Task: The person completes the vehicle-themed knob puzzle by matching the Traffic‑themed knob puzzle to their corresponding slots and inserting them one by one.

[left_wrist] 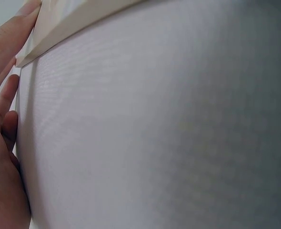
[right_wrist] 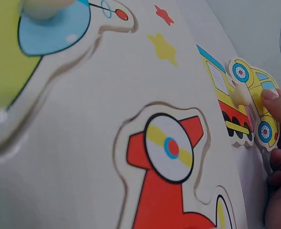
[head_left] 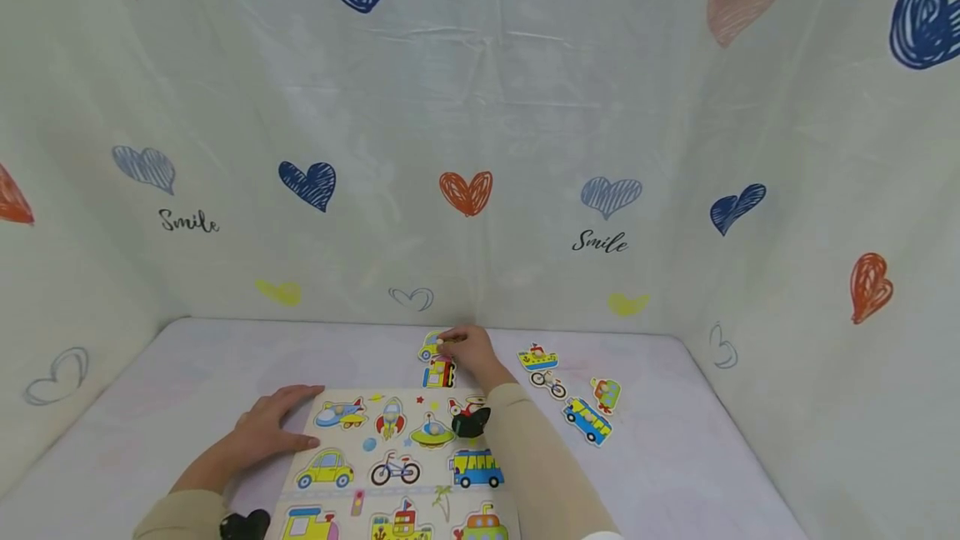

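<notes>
My right hand (head_left: 471, 350) reaches past the far edge of a wooden puzzle board (head_left: 360, 442) and pinches a yellow car piece (right_wrist: 258, 102). In the right wrist view the thumb lies on the car's face, with the other fingers at its edge. A train piece (head_left: 438, 373) with a pale knob sits right beside the car. My left hand (head_left: 264, 430) rests at the board's left side, fingers extended, thumb at the edge. The left wrist view shows its fingers by the board's corner (left_wrist: 45, 40). Vehicle pictures cover the board, including a car (head_left: 325, 469) and a bicycle (head_left: 395, 468).
Right of the board lie a ship piece (head_left: 538, 357), a bicycle piece (head_left: 548, 384), a blue bus piece (head_left: 588, 421) and a green-and-orange piece (head_left: 606, 395). The white tabletop (head_left: 675, 473) meets a heart-printed curtain (head_left: 480, 123) behind. My right forearm covers part of the board's right side.
</notes>
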Motion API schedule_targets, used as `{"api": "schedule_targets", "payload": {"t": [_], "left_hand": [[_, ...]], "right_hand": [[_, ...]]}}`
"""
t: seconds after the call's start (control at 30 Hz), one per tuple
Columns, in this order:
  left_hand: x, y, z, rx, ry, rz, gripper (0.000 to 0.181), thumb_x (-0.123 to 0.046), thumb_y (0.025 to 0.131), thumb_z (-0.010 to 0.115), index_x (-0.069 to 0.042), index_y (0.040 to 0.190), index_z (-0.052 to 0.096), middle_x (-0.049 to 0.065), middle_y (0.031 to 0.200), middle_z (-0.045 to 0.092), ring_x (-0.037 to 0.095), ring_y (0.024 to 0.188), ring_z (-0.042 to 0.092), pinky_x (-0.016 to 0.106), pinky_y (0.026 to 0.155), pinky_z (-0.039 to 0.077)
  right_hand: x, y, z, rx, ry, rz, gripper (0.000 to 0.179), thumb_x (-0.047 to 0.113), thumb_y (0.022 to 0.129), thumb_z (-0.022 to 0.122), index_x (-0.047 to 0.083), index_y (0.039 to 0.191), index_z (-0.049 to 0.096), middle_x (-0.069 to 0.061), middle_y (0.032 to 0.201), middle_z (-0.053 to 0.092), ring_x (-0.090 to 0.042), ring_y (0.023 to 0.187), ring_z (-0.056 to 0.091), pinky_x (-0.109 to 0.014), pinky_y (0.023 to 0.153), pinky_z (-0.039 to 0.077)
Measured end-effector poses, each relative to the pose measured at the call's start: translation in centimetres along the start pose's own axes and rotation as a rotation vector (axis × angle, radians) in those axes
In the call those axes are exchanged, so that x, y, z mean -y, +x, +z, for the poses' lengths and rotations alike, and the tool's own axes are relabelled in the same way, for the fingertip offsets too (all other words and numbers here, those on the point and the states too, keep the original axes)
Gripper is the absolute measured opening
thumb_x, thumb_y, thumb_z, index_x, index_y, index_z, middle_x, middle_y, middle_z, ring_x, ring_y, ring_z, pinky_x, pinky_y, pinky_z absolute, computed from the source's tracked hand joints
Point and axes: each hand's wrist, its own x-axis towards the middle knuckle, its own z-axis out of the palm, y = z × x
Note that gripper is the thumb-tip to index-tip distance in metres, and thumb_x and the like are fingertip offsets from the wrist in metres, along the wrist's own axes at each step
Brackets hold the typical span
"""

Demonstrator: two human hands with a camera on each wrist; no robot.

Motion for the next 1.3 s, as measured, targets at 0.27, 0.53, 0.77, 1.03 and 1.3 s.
{"api": "schedule_targets", "payload": {"t": [0.27, 0.53, 0.77, 1.03, 1.3], "left_hand": [[-0.2, 0.0, -0.3, 0.001, 0.000, 0.029, 0.088, -0.046, 0.071, 0.083, -0.008, 0.141, 0.047, 0.028, 0.144, 0.038, 0.052, 0.125, 0.034, 0.072, 0.093, 0.027], [-0.7, 0.3, -0.5, 0.002, 0.005, 0.026, 0.087, -0.044, 0.071, 0.084, -0.008, 0.142, 0.047, 0.028, 0.144, 0.037, 0.053, 0.126, 0.033, 0.071, 0.093, 0.028], [-0.7, 0.0, -0.6, 0.000, 0.005, 0.011, 0.088, -0.042, 0.071, 0.084, -0.007, 0.141, 0.047, 0.029, 0.144, 0.037, 0.053, 0.126, 0.032, 0.071, 0.094, 0.027], [-1.0, -0.2, -0.5, -0.001, -0.012, 0.013, 0.088, -0.044, 0.071, 0.083, -0.008, 0.142, 0.046, 0.028, 0.145, 0.036, 0.052, 0.126, 0.031, 0.071, 0.095, 0.026], [-0.6, -0.5, -0.5, 0.003, -0.015, 0.020, 0.087, -0.044, 0.071, 0.083, -0.007, 0.142, 0.046, 0.028, 0.144, 0.037, 0.051, 0.125, 0.032, 0.070, 0.093, 0.027]], "right_hand": [[-0.1, 0.0, -0.7, -0.050, 0.065, -0.008, 0.015, 0.013, 0.082, 0.078, 0.009, 0.096, 0.076, 0.000, 0.089, 0.065, -0.015, 0.079, 0.055, -0.026, 0.066, 0.046], [0.6, -0.5, -1.2, -0.043, 0.050, -0.001, 0.014, 0.015, 0.084, 0.077, 0.010, 0.096, 0.077, -0.001, 0.090, 0.064, -0.015, 0.081, 0.054, -0.026, 0.068, 0.047], [1.7, -1.9, -1.0, 0.053, 0.025, -0.033, 0.013, 0.022, 0.085, 0.078, 0.017, 0.096, 0.077, 0.003, 0.094, 0.065, -0.016, 0.084, 0.054, -0.028, 0.069, 0.046], [4.0, -4.0, -0.7, 0.093, -0.027, -0.088, 0.014, 0.026, 0.084, 0.078, 0.018, 0.096, 0.078, 0.004, 0.095, 0.062, -0.017, 0.085, 0.048, -0.030, 0.068, 0.040], [5.0, -5.6, 0.8, 0.148, -0.079, -0.152, 0.013, 0.023, 0.082, 0.081, 0.016, 0.092, 0.078, 0.004, 0.085, 0.057, -0.014, 0.074, 0.046, -0.025, 0.059, 0.039]]}}
